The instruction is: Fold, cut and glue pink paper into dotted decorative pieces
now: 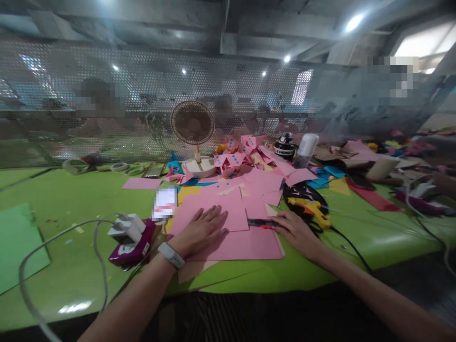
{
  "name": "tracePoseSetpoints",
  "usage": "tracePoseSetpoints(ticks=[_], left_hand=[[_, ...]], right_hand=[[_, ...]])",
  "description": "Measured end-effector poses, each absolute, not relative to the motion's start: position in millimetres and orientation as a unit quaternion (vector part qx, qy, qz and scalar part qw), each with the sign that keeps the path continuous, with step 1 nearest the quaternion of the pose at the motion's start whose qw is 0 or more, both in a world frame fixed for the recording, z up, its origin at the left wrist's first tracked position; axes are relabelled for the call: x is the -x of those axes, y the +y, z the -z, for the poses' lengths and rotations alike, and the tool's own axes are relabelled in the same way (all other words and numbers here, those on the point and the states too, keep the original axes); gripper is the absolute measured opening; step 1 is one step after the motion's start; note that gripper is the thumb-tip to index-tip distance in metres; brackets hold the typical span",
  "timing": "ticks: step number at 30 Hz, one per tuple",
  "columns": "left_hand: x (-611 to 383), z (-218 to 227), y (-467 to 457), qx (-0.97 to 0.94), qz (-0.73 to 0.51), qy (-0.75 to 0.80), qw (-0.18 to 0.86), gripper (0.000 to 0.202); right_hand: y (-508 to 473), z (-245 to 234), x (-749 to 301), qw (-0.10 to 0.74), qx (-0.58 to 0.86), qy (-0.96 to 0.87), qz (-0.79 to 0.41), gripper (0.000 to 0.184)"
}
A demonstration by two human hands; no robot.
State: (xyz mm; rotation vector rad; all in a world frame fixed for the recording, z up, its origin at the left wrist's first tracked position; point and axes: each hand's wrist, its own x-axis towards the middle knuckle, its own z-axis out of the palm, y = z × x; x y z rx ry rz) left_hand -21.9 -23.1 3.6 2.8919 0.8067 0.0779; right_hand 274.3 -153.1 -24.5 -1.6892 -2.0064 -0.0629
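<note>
My left hand [201, 229] lies flat with fingers spread on a pink paper sheet [242, 242] on the green table [71, 199]. A white band sits on that wrist. My right hand [297, 230] rests at the sheet's right edge, its fingertips on a dark cutter knife with a red end [262, 223]. The fingers curve loosely over the tool; whether they grip it I cannot make out. More pink sheets [228, 202] lie stacked just beyond both hands.
A yellow glue gun [309, 208] with a black cord lies right of my right hand. A purple power strip with white plugs [131, 237] sits to the left. A small fan [194, 130], paper scraps, tape rolls and a mesh screen stand behind.
</note>
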Motion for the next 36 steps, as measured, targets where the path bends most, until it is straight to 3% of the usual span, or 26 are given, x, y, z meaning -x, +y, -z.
tracePoseSetpoints(ticks=[36], left_hand=[[8.5, 4.1, -27.9, -0.946, -0.036, 0.318, 0.057, 0.061]], right_hand=[[-162.1, 25.8, -295.5, 0.283, 0.597, -0.751, 0.003, 0.031]])
